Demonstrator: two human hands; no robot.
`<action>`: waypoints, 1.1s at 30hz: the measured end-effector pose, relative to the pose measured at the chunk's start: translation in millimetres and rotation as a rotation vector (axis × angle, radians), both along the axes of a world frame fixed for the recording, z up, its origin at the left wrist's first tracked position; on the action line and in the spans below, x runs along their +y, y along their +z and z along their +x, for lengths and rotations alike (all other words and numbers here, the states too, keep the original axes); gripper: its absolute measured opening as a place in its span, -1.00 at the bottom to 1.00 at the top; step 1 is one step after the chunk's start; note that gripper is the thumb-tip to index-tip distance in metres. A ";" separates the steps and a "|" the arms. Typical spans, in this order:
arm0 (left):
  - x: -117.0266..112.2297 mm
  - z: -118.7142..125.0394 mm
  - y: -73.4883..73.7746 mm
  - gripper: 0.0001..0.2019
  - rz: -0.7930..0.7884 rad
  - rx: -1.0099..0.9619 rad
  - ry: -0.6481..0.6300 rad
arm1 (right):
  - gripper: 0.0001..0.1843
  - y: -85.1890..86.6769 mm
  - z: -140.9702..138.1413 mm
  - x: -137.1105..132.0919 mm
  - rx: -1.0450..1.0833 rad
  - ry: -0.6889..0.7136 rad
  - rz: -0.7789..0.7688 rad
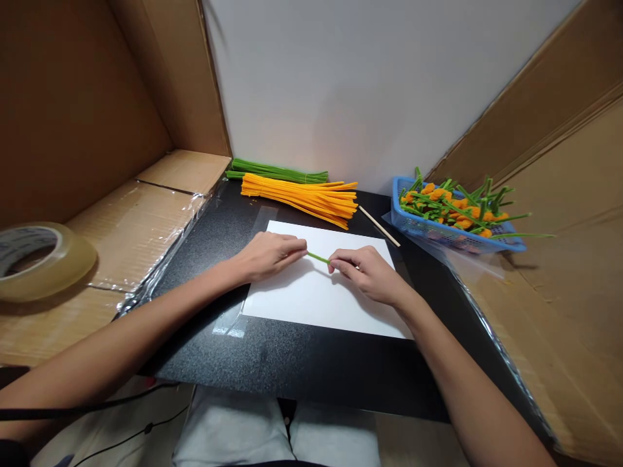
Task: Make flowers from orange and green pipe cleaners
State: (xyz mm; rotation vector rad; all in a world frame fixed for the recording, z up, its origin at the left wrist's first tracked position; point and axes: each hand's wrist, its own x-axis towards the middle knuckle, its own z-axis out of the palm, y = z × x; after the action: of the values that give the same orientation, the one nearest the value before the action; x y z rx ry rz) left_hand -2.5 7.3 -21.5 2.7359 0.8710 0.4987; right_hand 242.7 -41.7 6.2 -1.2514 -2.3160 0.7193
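Both hands rest over a white sheet of paper [311,298] on a black board [272,357]. My left hand [267,254] and my right hand [367,272] each pinch one end of a short green pipe cleaner [318,258], which spans the small gap between them. Fingers of both hands are closed on it. Behind the paper lie a bundle of orange pipe cleaners [306,194] and a bundle of green pipe cleaners [277,172].
A blue basket [413,227] holding several orange-and-green pipe-cleaner pieces stands at the right. A thin wooden stick [378,225] lies beside it. A roll of clear tape [39,259] sits on cardboard at the left. Cardboard walls flank the board.
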 end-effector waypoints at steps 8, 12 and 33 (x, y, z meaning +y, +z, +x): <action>-1.7 0.6 4.3 -0.64 -0.150 -0.178 0.055 | -0.70 -4.9 0.0 1.5 0.030 -0.074 -0.088; 5.1 -1.1 -0.2 -0.54 -0.256 -0.285 0.103 | -0.70 -7.3 6.0 5.1 0.029 -0.166 -0.063; -22.5 17.9 -1.7 -0.84 -0.082 -0.484 0.097 | -0.86 -20.1 -26.0 -7.5 0.200 -0.142 0.398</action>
State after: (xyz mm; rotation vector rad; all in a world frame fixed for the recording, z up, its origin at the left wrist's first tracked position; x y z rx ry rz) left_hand 15.3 -15.1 -23.2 2.3464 0.8673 1.0605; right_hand 216.8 -49.2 -14.0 -1.0911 -2.0532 0.2979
